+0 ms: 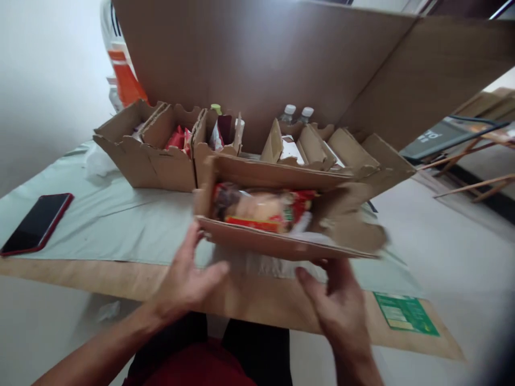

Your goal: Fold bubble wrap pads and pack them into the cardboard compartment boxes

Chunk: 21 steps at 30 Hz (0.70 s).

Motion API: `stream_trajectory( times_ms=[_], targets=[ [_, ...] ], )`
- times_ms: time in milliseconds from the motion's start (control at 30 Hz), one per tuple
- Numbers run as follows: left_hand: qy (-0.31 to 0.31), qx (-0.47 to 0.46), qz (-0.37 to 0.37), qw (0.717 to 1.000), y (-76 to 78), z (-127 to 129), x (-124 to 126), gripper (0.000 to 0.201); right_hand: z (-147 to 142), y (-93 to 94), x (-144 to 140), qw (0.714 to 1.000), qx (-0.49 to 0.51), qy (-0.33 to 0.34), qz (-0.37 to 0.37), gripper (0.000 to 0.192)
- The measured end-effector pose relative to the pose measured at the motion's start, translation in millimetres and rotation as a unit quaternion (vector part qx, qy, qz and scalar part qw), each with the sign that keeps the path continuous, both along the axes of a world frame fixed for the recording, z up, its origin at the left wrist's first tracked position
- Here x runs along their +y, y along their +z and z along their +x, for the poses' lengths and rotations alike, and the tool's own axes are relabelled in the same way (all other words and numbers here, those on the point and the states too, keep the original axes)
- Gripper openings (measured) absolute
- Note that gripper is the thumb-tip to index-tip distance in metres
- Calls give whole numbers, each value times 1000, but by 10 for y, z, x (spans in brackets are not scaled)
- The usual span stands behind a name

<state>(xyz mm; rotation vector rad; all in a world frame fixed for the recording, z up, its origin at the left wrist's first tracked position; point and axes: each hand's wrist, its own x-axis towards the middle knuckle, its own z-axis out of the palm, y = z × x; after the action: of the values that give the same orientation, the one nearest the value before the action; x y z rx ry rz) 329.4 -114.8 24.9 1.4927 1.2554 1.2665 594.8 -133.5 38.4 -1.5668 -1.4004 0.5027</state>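
Observation:
Between my hands a long, open-topped cardboard box (261, 242) is raised over the front of the table. Inside it lie snack packets (265, 208) in clear, red and yellow wrapping. At the box's left end, the fingers of my left hand (189, 276) grip the lower corner, its thumb held off the front wall. My right hand (338, 300) supports the underside towards the right, with the fingertips hidden beneath the box. The box's right end has a loose, torn-looking flap (354, 220), blurred by motion.
Behind stand cardboard bins (161, 166) with packets and more cardboard compartments (314, 145), backed by a tall cardboard panel (257, 64). A phone (36, 222) lies on the pale green cloth (132, 230) at left. A green leaflet (406, 313) lies at the right front edge.

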Motion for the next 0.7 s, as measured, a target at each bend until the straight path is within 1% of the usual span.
stream_trajectory(
  times_ms=[33, 100, 133, 200, 267, 367, 433, 467, 533, 600, 633, 700],
  targets=[
    [27, -10, 2, 1000, -24, -148, -29, 70, -148, -9, 3, 999, -11, 38, -10, 37],
    [80, -25, 29, 996, -26, -401, 6, 63, -430, 14, 87, 994, -19, 103, -8, 38],
    [96, -28, 43, 994, -16, -467, 57, 61, -524, 28, 141, 993, -16, 118, -3, 39],
    [102, -29, 51, 993, -15, -442, 177, 61, -563, 6, 203, 994, -6, 105, 9, 38],
    [78, -34, 38, 996, -62, -262, 281, 63, -409, -113, 162, 998, -5, 70, 2, 36],
    [28, -37, 20, 999, -190, 31, 371, 69, 23, -402, -19, 999, -10, 35, -16, 37],
    [12, -21, 22, 999, -292, 108, 364, 75, 312, -567, -105, 1000, 7, 26, -14, 40],
    [17, -9, 24, 1000, -346, 108, 332, 78, 431, -624, -108, 999, 25, 27, -12, 42],
    [47, 18, 24, 998, -465, 69, 212, 81, 601, -683, -12, 996, 74, 40, -16, 46],
    [76, 36, 14, 996, -593, 42, 50, 80, 689, -692, 207, 991, 113, 60, -27, 53],
    [77, 43, 7, 996, -655, 50, -27, 79, 709, -688, 341, 990, 116, 71, -30, 55],
    [60, 54, 4, 997, -759, 120, -137, 78, 715, -676, 603, 991, 91, 93, -32, 56]
  ],
)
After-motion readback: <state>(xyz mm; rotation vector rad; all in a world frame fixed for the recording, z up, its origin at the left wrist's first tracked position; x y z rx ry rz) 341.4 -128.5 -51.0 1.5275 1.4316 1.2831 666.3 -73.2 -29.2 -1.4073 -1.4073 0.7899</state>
